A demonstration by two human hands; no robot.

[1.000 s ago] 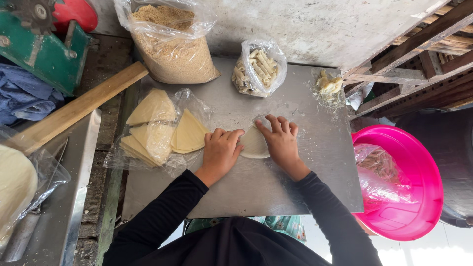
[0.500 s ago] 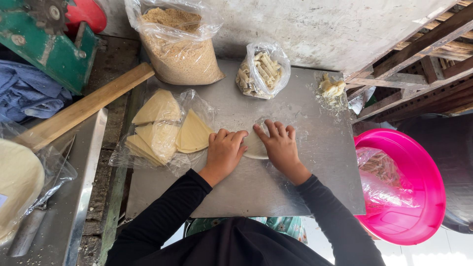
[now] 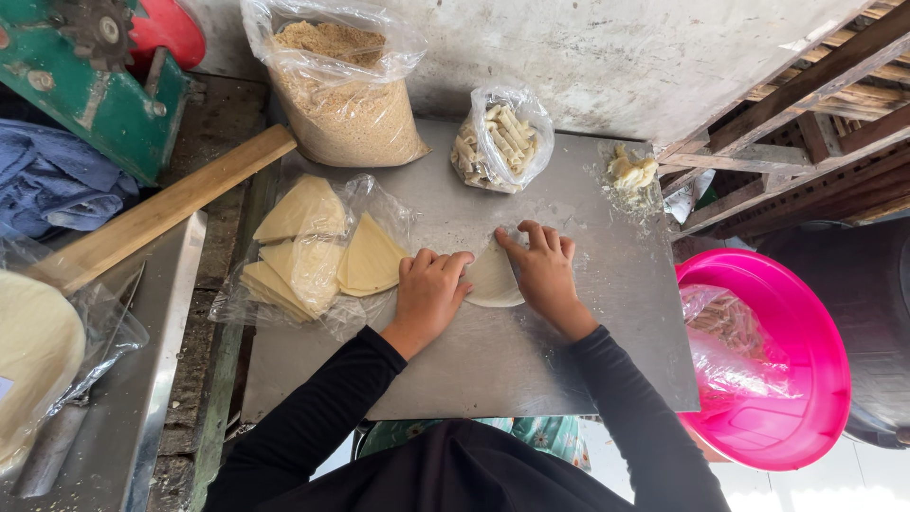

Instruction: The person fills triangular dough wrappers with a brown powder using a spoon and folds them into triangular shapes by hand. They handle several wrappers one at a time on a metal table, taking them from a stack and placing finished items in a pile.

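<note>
**Two hands on one thin sheet: where it could tear or slip**

Both hands lie close together on a pale wedge of dough wrapper in the middle of the metal worktop. The left hand is curled at the wedge's left edge, knuckles up, its fingertips tucked at or under that edge. The right hand lies flatter along the right edge, fingers pointing up and to the left. Neither hand is clamped shut; both press or fold. Whether any filling sits under the sheet cannot be told.

The sheet looks thin and soft, so uneven pressure from the curled left fingers could tear it, most likely at the narrow tip between the two hands. The steel looks smooth and lightly dusted, so the wedge could slide away under a sideways push instead of folding.

Just left of the left hand, a stack of cut wrappers lies on loose clear plastic; a sleeve dragging across could pull the plastic and scatter the stack. Further back stand a bag of crumbs and a bag of pale rolled sticks, both open, which a careless reach could tip. A pink basin sits beyond the worktop's right edge, well apart from the hands.
</note>
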